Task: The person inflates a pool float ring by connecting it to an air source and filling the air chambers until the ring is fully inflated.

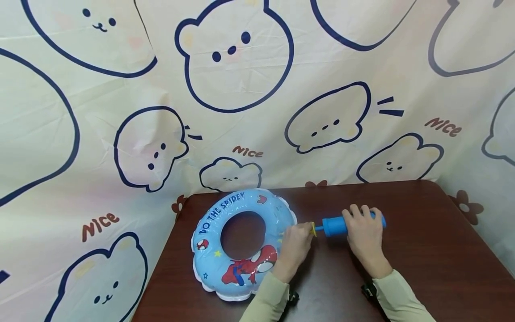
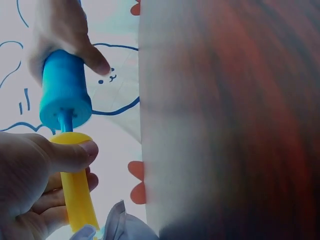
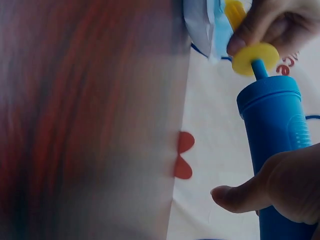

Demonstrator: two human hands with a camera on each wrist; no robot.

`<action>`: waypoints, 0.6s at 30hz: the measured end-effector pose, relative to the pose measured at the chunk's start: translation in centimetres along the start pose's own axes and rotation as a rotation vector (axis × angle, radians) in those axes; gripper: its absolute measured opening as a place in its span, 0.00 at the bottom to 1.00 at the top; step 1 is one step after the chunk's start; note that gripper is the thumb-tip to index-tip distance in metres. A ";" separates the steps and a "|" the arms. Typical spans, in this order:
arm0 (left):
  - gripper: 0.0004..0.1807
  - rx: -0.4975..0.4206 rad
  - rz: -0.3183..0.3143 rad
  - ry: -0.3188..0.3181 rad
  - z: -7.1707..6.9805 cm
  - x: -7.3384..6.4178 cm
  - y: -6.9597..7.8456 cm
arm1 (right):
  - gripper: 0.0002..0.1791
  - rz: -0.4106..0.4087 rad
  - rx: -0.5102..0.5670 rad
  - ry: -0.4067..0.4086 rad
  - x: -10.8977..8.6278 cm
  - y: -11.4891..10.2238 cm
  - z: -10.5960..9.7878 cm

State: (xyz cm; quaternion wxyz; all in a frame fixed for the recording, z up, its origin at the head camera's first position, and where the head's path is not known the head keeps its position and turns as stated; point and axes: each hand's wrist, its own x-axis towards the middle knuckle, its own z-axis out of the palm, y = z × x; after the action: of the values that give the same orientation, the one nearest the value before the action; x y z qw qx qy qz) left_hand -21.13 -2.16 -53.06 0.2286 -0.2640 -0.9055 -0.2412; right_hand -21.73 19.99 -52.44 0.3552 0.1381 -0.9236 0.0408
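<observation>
A pale blue swim ring (image 1: pixel 209 264), plump and printed with a red cartoon figure and "DO THE SPIDEY", is on the dark table. At its right side my left hand (image 1: pixel 295 243) pinches a yellow nozzle (image 2: pixel 77 195) between thumb and fingers; the nozzle's tip meets the clear plastic of the ring in the left wrist view. A thin blue stem joins the nozzle's round flange to a blue hand pump (image 3: pixel 272 125). My right hand (image 1: pixel 365 235) grips the pump's body, thumb sticking out to the side in the right wrist view.
The brown wooden table (image 1: pixel 434 250) reaches back to a pale cloth backdrop (image 1: pixel 322 67) with bear outlines and "Nice" lettering. Beside the table's left edge the same cloth hangs down.
</observation>
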 end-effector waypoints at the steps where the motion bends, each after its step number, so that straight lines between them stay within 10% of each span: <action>1: 0.06 0.002 0.003 -0.007 -0.1 0.0 0.0 | 0.26 -0.005 0.003 -0.001 -0.1 -0.3 0.2; 10: 0.07 0.070 -0.002 -0.098 -0.7 0.4 0.2 | 0.31 -0.037 0.024 -0.104 -0.1 -0.6 -0.1; 18: 0.05 0.048 -0.025 -0.089 -0.6 0.6 -0.2 | 0.33 0.018 0.079 -0.087 0.6 4.4 -2.0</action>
State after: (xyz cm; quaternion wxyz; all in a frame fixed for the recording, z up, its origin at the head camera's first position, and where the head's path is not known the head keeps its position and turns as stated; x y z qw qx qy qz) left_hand -21.52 -2.44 -52.30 0.1914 -0.2578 -0.9234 -0.2102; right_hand -22.13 24.46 -50.50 0.3086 0.1451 -0.9371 0.0744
